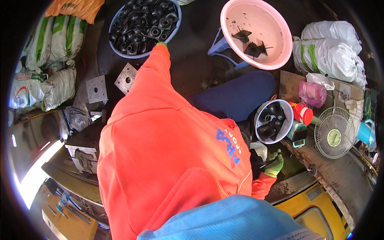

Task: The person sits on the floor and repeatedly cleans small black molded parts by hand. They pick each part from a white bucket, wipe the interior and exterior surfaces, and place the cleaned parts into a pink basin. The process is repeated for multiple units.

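Note:
My left arm reaches far out to a blue basin (179, 25) heaped with black molded parts (141, 26) that have square flanges and round holes. My left hand (161, 43), in a yellow-green glove, is at the basin's near rim; the sleeve hides its fingers. Low on the right, my right hand (274, 166), gloved alike, has its fingers curled beside a dark, thin piece, too small to make out. Just beyond it stands a small white bucket (289, 130) with several larger black molded parts (272, 120) inside.
A pink basin (286, 44) with a few black pieces rests on a blue stool (219, 47). Two square metal plates (96, 89) lie left. Stuffed sacks (330, 58) stand right, others (50, 42) left. A fan (334, 137) and red jug (306, 115) are near the bucket.

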Demonstrator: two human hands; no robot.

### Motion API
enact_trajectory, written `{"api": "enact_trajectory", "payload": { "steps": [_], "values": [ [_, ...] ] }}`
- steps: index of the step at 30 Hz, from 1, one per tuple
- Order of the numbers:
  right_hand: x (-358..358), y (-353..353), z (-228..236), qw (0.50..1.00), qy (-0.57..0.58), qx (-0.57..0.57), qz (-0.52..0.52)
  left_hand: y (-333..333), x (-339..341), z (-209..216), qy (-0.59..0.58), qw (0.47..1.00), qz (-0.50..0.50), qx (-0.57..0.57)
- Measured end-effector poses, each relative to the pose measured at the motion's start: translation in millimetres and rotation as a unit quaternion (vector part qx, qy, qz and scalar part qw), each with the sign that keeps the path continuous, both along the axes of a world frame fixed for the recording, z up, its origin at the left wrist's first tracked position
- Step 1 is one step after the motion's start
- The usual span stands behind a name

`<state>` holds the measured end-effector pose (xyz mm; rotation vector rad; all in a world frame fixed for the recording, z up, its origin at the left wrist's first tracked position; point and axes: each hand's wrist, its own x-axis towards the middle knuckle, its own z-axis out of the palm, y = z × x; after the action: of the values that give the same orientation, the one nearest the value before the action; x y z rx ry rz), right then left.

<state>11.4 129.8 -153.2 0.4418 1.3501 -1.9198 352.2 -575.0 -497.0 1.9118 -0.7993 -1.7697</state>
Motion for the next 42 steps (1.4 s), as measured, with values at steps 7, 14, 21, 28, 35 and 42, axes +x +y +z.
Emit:
{"api": "enact_trajectory", "payload": {
  "steps": [7,14,21,28,35,42],
  "values": [
    [6.2,-37.0,64.9,0.984,0.173,0.025,0.037,80.3,-49.4,-42.3,-0.108,0.631,-0.759,-0.120],
    [10.8,-30.2,62.7,0.969,0.184,0.109,-0.127,115.6,-186.0,141.0,0.004,0.825,-0.514,-0.236],
    [15.8,0.3,66.3,0.930,0.286,0.119,-0.197,271.6,-324.4,323.1,0.307,0.547,-0.612,-0.481],
    [19.4,-8.7,62.0,0.929,0.269,0.173,-0.184,422.7,-391.7,240.1,0.012,0.188,-0.848,-0.496],
    [19.3,-23.9,38.4,0.908,0.286,0.291,-0.097,430.4,-396.0,237.0,0.061,0.307,-0.857,-0.410],
    [31.6,-63.8,51.3,0.958,0.202,0.178,-0.096,439.3,-333.3,390.8,0.289,0.476,-0.686,-0.468]
  ]
}}
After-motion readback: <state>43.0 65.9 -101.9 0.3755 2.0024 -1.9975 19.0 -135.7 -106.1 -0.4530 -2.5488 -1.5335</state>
